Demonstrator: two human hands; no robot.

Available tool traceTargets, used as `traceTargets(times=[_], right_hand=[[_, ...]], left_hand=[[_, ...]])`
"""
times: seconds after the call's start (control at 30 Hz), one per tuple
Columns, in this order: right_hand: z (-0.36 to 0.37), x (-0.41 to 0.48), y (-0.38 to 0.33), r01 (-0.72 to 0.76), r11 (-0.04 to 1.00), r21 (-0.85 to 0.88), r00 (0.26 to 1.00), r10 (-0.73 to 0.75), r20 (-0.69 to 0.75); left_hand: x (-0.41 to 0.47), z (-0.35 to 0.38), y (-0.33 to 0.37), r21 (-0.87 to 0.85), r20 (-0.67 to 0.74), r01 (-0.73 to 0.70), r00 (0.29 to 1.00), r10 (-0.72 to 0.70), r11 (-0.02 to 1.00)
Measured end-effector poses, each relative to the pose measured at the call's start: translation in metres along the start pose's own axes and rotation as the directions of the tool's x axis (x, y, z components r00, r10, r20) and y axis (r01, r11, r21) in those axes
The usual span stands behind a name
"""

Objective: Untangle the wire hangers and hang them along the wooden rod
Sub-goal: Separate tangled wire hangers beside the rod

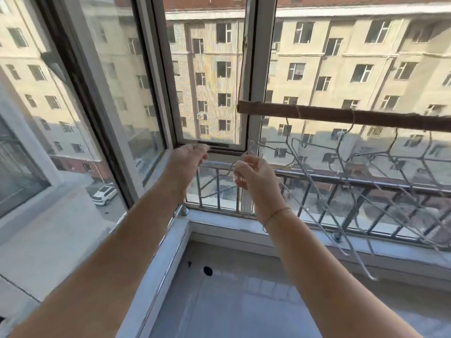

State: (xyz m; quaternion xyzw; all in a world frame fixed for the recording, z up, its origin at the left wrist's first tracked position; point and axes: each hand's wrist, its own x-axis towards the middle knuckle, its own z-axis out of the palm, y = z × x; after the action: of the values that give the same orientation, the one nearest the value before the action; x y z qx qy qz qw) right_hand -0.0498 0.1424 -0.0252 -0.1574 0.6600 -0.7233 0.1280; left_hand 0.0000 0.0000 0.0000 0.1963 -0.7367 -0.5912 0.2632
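Note:
A brown wooden rod [341, 115] runs level across the window from the centre to the right edge. Several thin grey wire hangers [351, 152] hang from it by their hooks, crossing one another. Below the rod's left end, both my hands are raised in front of the glass. My right hand [253, 176] pinches a pale wire hanger [314, 215] that slants down to the right past my forearm. My left hand [188, 159] has its fingers curled round a thin wire at its top; how that wire joins the hanger is hard to see.
A white window frame [258, 69] stands right behind the hands, with an open casement [151, 69] to the left. A white sill [219, 228] lies below, a metal railing [366, 181] outside. A rope [244, 57] holds the rod's left end.

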Motion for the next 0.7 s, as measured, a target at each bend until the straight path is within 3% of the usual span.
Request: traceTargets(times=[0.17,0.3,0.47,0.7], right_hand=[[0.011,0.014,0.002,0.03,0.992,0.127,0.994,-0.016,-0.112],[0.016,0.025,-0.001,0.099,0.986,0.13,0.979,-0.073,-0.188],[0.015,0.032,-0.001,0.125,0.986,0.107,0.956,-0.091,-0.279],[0.003,0.03,0.01,0.012,0.999,-0.039,0.946,-0.024,-0.323]], left_hand=[[0.026,0.024,0.001,-0.003,0.352,0.151,0.926,-0.14,0.989],[0.049,0.035,0.003,-0.012,0.488,0.174,0.86,-0.146,0.985],[0.065,0.052,0.008,-0.033,0.575,0.171,0.809,-0.121,0.985],[0.075,0.078,0.005,0.03,0.584,0.168,0.797,-0.154,0.985]])
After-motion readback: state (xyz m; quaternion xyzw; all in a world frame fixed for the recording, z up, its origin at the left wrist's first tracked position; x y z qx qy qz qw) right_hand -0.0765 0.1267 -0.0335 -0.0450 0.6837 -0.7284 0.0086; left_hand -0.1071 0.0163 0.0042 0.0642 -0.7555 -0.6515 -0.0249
